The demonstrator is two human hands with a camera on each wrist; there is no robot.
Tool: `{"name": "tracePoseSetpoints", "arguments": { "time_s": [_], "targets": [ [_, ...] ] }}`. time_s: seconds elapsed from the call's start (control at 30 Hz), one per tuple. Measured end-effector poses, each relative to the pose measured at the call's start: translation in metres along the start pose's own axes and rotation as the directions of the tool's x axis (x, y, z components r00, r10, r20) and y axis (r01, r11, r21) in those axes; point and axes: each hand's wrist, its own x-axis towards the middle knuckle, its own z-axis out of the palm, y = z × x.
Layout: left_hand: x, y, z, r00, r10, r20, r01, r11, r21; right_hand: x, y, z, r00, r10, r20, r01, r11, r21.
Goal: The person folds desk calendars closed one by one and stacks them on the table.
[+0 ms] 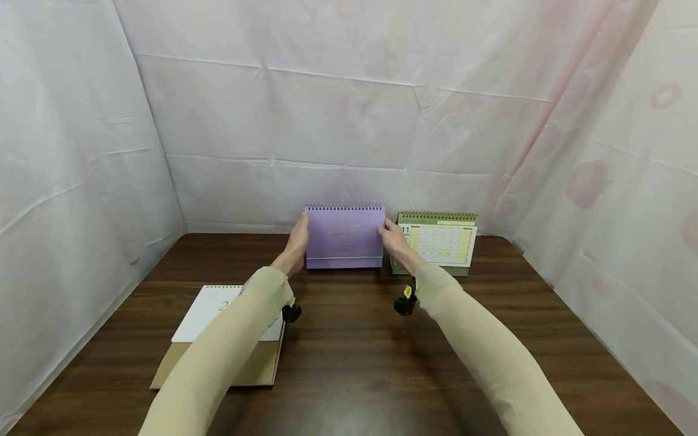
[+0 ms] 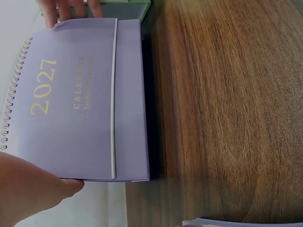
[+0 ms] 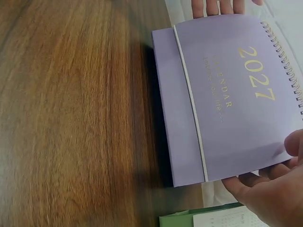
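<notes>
A purple spiral-bound desk calendar (image 1: pixel 345 239) stands at the back of the table, its front cover marked 2027 in gold letters (image 3: pixel 255 73). My left hand (image 1: pixel 297 242) holds its left side edge; the thumb (image 2: pixel 71 187) lies along that edge. On the opposite side my right hand (image 1: pixel 395 242) grips the right edge, thumb on the front cover and fingers (image 3: pixel 251 179) behind. Close beside the right hand stands a green desk calendar (image 1: pixel 442 242) with a month page showing, partly covered by that hand.
A kraft-brown desk calendar (image 1: pixel 256 366) with a white page lies at the front left, partly hidden under my left sleeve (image 1: pixel 218 357). The dark wood table (image 1: pixel 349 363) ends at the back against a pale hanging cloth (image 1: pixel 338 121), which also rises on both sides.
</notes>
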Motion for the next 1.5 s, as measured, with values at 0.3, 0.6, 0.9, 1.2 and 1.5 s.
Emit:
{"name": "tracePoseSetpoints", "arguments": {
  "time_s": [0.3, 0.6, 0.9, 1.2, 1.5],
  "targets": [
    [-0.001, 0.004, -0.005, 1.0, -0.004, -0.016, 0.003, 0.999, -0.032, -0.006, -0.007, 0.0, 1.0, 0.017, -0.001, -0.017, 0.999, -0.052],
    [-0.013, 0.011, -0.008, 1.0, 0.007, 0.014, -0.007, 0.999, -0.031, -0.015, -0.015, -0.004, 1.0, 0.002, 0.01, -0.001, 0.995, -0.1],
    [-0.023, 0.014, -0.014, 0.998, 0.005, 0.07, -0.006, 1.0, 0.024, -0.027, -0.022, -0.012, 0.997, 0.022, 0.072, -0.011, 0.99, -0.142],
    [-0.034, 0.018, -0.019, 0.996, -0.012, 0.087, 0.007, 0.999, 0.054, -0.038, -0.03, -0.015, 0.993, 0.042, 0.11, -0.017, 0.975, -0.222],
    [-0.047, 0.023, -0.019, 0.997, 0.006, 0.079, -0.013, 0.996, 0.088, -0.053, -0.046, -0.02, 0.989, 0.09, 0.117, -0.051, 0.953, -0.298]
  ]
}}
